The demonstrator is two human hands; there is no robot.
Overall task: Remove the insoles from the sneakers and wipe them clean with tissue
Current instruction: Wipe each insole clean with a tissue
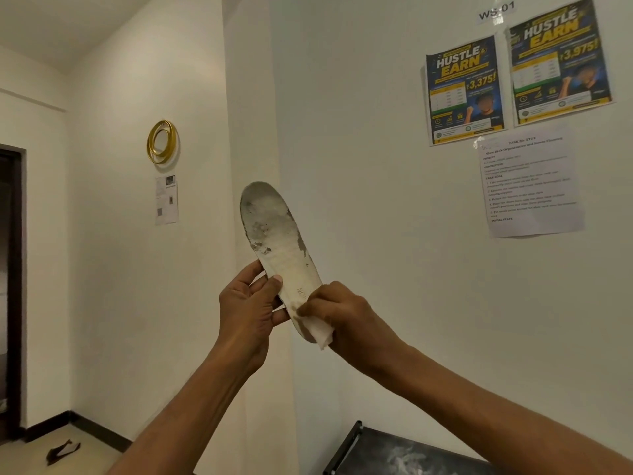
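A worn white insole point(274, 241) with grey scuffed patches is held up in front of the wall, toe end pointing up and to the left. My left hand point(248, 310) grips its lower part from the left, thumb across its face. My right hand point(339, 311) holds a folded white tissue point(320, 332) pressed against the heel end of the insole. No sneakers are in view.
A white wall corner point(253, 97) stands right behind the insole. A dark rack top point(404, 454) sits at the bottom right. Posters and a task sheet point(531, 183) hang on the right wall. A dark object point(63, 450) lies on the floor at bottom left, beside a doorway.
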